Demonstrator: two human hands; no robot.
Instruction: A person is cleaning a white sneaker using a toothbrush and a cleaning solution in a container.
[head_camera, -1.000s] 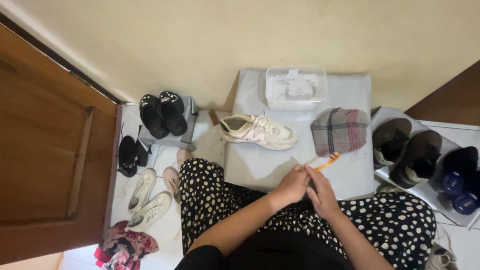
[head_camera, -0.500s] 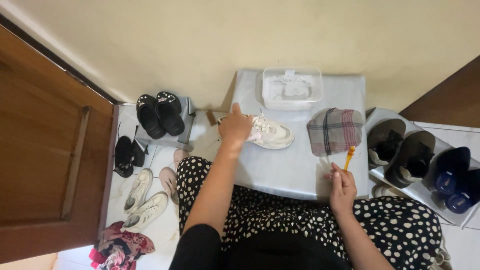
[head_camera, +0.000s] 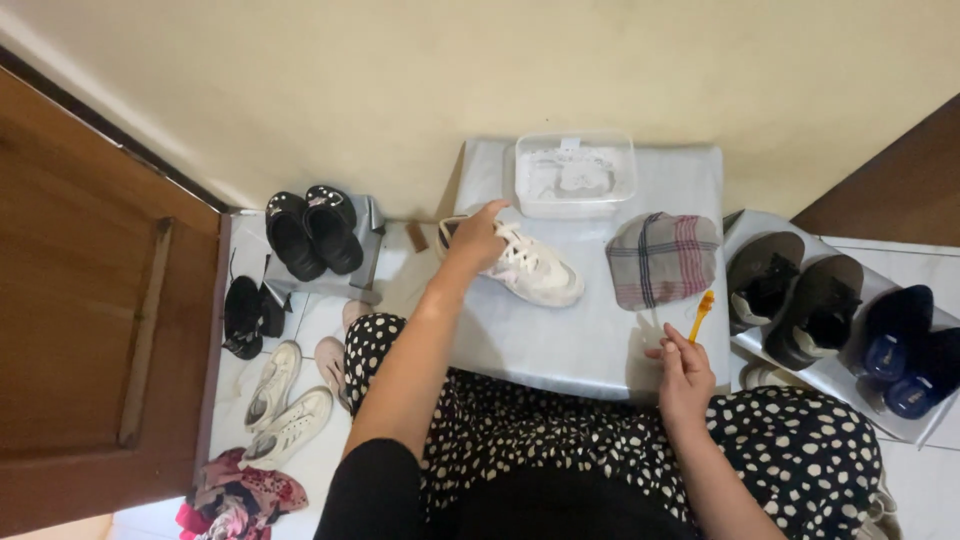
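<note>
A white sneaker (head_camera: 535, 270) lies on its side on a pale grey sheet (head_camera: 560, 345) spread over a low surface in front of me. My left hand (head_camera: 478, 238) grips the heel end of the sneaker. My right hand (head_camera: 682, 368) is raised near the sheet's right edge and holds an orange brush (head_camera: 700, 315) upright. A plaid cloth (head_camera: 662, 258) lies bunched to the right of the sneaker. Behind it stands a clear plastic container (head_camera: 575, 172) holding something white.
Black clogs (head_camera: 312, 230) sit on a grey box at left, with black sandals (head_camera: 245, 315) and white shoes (head_camera: 280, 405) on the floor. Brown shoes (head_camera: 795, 295) and blue shoes (head_camera: 910, 350) rest on a rack at right. A wooden door (head_camera: 90, 330) stands at far left.
My hands were together at the brush one second ago. The left hand has since reached forward and taken the sneaker's heel, while the right hand stayed back with the brush.
</note>
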